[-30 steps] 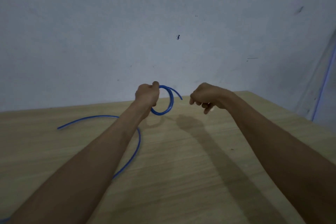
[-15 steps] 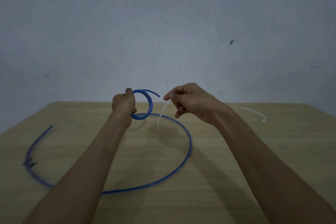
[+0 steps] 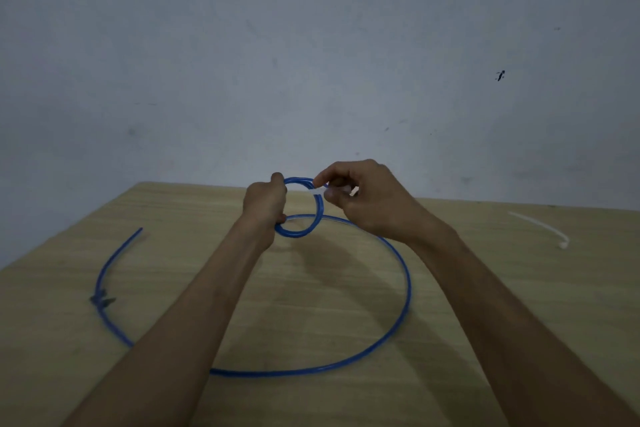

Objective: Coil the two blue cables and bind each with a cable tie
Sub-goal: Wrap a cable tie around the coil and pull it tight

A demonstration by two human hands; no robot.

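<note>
The right hand (image 3: 367, 201) has carried its pinched tie (image 3: 320, 190) from beside the coil (image 3: 320, 208) onto its rim; the left hand (image 3: 265, 204) still grips the coil's other side.

left hand (image 3: 265, 202): bare | right hand (image 3: 372, 210): bare | forearms (image 3: 213, 302): bare

We are looking at a bare indoor work corner, and we are finding nothing that settles whether it is a home or a workshop. A light wood-grain table (image 3: 180, 253) is standing against a pale painted wall (image 3: 311, 45) that is showing scuffs and a small dark mark (image 3: 499, 75). Only a blue cable (image 3: 408, 284) and a white cable tie (image 3: 540, 227) are lying on the tabletop, under dim light.
</note>
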